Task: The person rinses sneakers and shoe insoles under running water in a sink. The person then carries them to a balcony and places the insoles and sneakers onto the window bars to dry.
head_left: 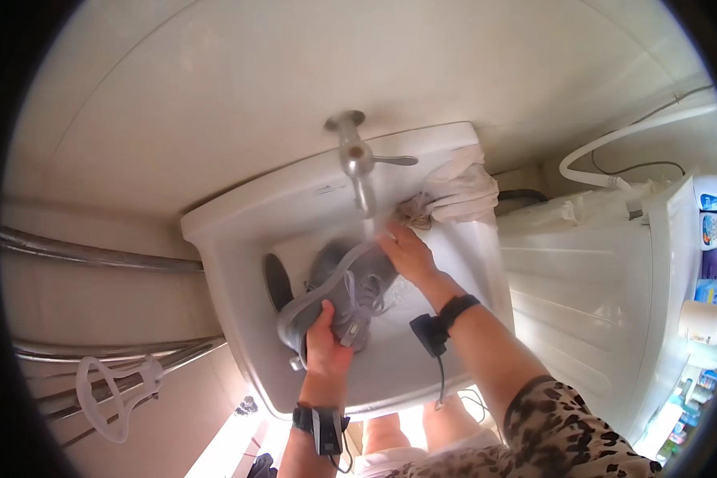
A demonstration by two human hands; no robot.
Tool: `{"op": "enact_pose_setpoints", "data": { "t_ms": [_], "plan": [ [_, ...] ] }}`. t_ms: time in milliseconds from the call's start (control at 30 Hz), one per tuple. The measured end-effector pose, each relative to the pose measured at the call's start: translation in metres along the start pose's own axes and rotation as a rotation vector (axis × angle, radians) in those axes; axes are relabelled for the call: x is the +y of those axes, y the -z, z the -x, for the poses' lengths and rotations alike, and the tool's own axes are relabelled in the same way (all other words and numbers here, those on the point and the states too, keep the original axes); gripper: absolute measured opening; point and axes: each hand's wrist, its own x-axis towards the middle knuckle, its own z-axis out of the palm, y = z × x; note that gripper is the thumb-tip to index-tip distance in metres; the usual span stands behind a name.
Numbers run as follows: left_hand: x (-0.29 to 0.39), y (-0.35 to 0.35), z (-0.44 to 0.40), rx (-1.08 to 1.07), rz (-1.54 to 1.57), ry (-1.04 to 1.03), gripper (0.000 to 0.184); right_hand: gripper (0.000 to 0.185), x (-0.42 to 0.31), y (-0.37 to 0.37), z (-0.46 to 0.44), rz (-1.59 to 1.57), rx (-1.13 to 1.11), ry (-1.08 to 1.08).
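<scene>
While the grey shoe [336,293] was below the faucet [356,158], the left hand [327,348] pinched it near the ankle opening, a sensible hold on probably pliable, slippery-when-wet material, and the right hand [411,253], its grip impossible to tell, met the faucet-side end.

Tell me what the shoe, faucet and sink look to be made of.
Shoe: probably a fabric upper, judging by its matte gray surface; synthetic suede is possible. Faucet: metal, likely chrome-plated, from its silvery highlights. Sink: most likely glazed ceramic, given its smooth white sheen, though enamel could look similar.
</scene>
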Motion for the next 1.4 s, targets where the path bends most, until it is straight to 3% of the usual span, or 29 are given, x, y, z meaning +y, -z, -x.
{"op": "enact_pose_setpoints", "data": {
  "t_ms": [33,67,100,200,233,333,367,433,500,567,633,700,767,833,1000,1100,1200,1233,1333,1400],
  "plan": [
    [0.0,0.003,-0.009,0.019,0.026,0.013,0.035,0.042,0.005,0.001,-0.002,-0.327,0.044,-0.128],
    [-0.001,0.005,-0.018,0.036,0.05,0.028,0.036,0.038,0.009,-0.001,-0.003,-0.273,0.103,-0.032],
    [0.004,-0.001,-0.022,-0.078,0.059,-0.008,0.041,0.035,0.006,-0.001,-0.002,-0.222,0.165,0.065],
    [0.017,-0.015,-0.015,-0.191,-0.213,-0.059,0.044,0.031,-0.005,0.008,-0.01,-0.068,0.148,0.167],
    [0.022,-0.009,-0.02,-0.142,-0.651,-0.149,0.045,0.03,-0.008,0.011,-0.015,-0.019,0.109,0.166],
    [0.037,-0.024,-0.019,-0.168,-1.24,-0.129,0.041,0.027,-0.014,0.012,-0.034,0.181,0.103,0.178],
    [0.028,-0.007,-0.038,-0.082,-0.998,-0.169,0.04,0.028,-0.015,0.009,-0.033,0.259,0.086,0.16],
    [0.023,-0.012,-0.04,-0.047,-0.798,-0.166,0.037,0.03,-0.027,0.004,-0.029,0.423,0.056,0.127],
    [0.013,-0.015,-0.046,-0.014,-0.641,-0.178,0.035,0.038,-0.023,-0.023,0.002,0.635,0.155,0.439],
    [0.001,-0.005,-0.064,0.031,-0.521,-0.217,0.033,0.049,-0.021,-0.061,0.042,0.28,0.155,0.364],
    [0.001,0.002,-0.063,-0.124,-0.763,-0.418,0.033,0.053,-0.036,-0.065,0.067,0.132,0.134,0.406],
    [0.002,-0.018,-0.042,-0.016,-0.243,-0.026,0.033,0.056,-0.033,-0.055,0.058,0.165,0.056,0.52],
    [-0.008,-0.013,-0.042,0.042,-0.372,-0.14,0.032,0.056,-0.047,-0.01,0.003,0.452,-0.225,0.277],
    [-0.013,-0.018,-0.038,0.071,-0.353,-0.179,0.032,0.055,-0.045,-0.008,-0.011,0.583,-0.261,0.2],
    [-0.009,-0.022,-0.064,0.026,-0.329,-0.139,0.029,0.049,-0.026,-0.075,0.061,0.213,0.278,0.325],
    [-0.014,-0.021,-0.053,0.03,-0.322,-0.141,0.03,0.048,-0.029,-0.038,0.045,0.356,0.123,0.516],
    [-0.023,-0.024,-0.052,0.006,-0.307,-0.155,0.031,0.049,-0.014,-0.013,-0.024,0.494,-0.121,0.144],
    [-0.025,-0.022,-0.052,-0.006,-0.315,-0.154,0.031,0.048,-0.008,-0.015,-0.025,0.502,-0.114,0.218],
    [-0.007,-0.034,-0.058,0.131,-0.452,-0.052,0.029,0.05,-0.024,-0.061,0.054,0.215,0.231,0.272],
    [-0.012,-0.018,-0.077,0.102,-0.415,0.031,0.027,0.053,-0.034,-0.053,0.092,0.141,0.174,0.276]
  ]
}}
